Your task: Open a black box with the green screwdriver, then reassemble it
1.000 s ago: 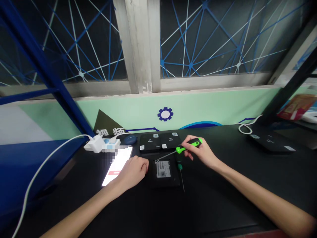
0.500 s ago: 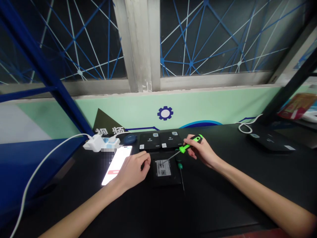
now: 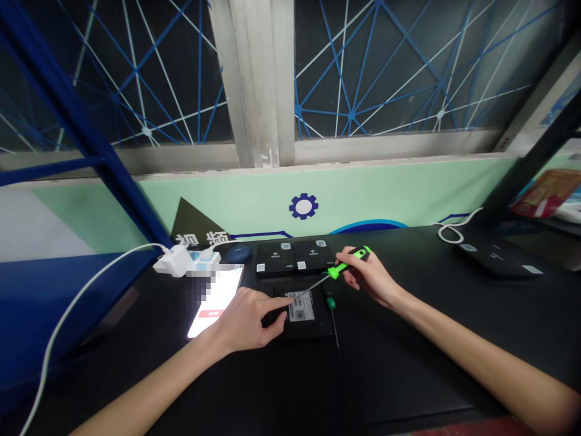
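My left hand point(image 3: 249, 318) partly spread, my right hand point(image 3: 370, 274) pinches a likely light, rigid green-and-black plastic-handled screwdriver point(image 3: 334, 272), surest at its grip point(image 3: 361, 255), over a flat black box point(image 3: 303, 310) nearer the table's point(image 3: 399, 375) far edge.

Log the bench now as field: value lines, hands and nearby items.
left hand: index finger extended to the tip of the green-and-black screwdriver; contact unclear
right hand: fingers closed on that screwdriver's handle, shaft slanting down-left
black device: flat, white label up
green-handled tool: right of device
behind device: two black boxes
beside left hand: lit phone
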Tool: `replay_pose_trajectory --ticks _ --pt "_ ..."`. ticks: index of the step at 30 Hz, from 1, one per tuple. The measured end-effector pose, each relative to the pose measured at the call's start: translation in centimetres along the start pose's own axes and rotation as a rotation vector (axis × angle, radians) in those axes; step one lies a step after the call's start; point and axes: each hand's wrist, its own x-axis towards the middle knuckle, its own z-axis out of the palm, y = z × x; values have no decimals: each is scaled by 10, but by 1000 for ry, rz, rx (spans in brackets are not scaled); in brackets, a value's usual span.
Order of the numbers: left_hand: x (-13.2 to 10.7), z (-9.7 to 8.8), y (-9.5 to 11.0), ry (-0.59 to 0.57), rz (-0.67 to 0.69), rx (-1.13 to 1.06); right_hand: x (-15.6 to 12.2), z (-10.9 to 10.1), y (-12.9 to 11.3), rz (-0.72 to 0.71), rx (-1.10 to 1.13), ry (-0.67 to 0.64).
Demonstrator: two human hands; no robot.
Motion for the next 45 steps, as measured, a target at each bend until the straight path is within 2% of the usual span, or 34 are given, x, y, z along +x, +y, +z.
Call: replay_pose_trajectory --ticks 20,28,37,45 --pt "3 -2 2 25 11 -57 0 1 -1 -9 -11 15" --pt "2 -2 2 -14 18 -30 0 1 1 10 -2 31" --pt "3 -2 2 -39 -49 -147 1 0 2 33 20 39" --pt "2 -1 0 -30 8 -112 2 0 4 74 58 57"
